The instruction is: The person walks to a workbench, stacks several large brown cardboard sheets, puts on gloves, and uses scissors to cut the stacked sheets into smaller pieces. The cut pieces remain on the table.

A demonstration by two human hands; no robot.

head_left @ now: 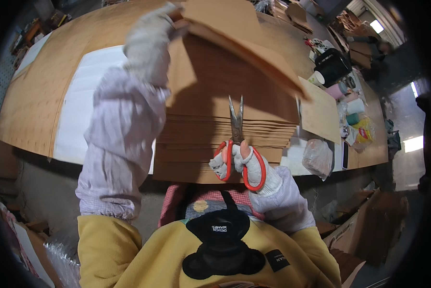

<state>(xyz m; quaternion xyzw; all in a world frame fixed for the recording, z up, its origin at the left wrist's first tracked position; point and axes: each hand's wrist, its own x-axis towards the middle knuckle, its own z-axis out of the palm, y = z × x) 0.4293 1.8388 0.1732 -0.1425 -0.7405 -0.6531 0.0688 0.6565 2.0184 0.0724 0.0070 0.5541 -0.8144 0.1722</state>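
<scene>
My left hand (150,41), in a pale work glove, is stretched to the far side and closed on the edge of a brown paper sheet (258,55). The sheet is lifted and bent, casting a shadow on the stack of brown paper sheets (210,103) below it. Near the front edges of that stack, my gloved right hand (268,174) has its fingers through the handles of red-handled scissors (236,128). Their blades point away from me and stand slightly apart. Bare fingertips show at the right glove. Blur hides part of the left fingers.
White paper (83,96) lies left of the stack on the wooden table (33,108). A tan board (319,108), a clear plastic bag (317,159), cups (337,90) and a black container (332,66) are on the right. Cardboard (369,225) stands at the lower right.
</scene>
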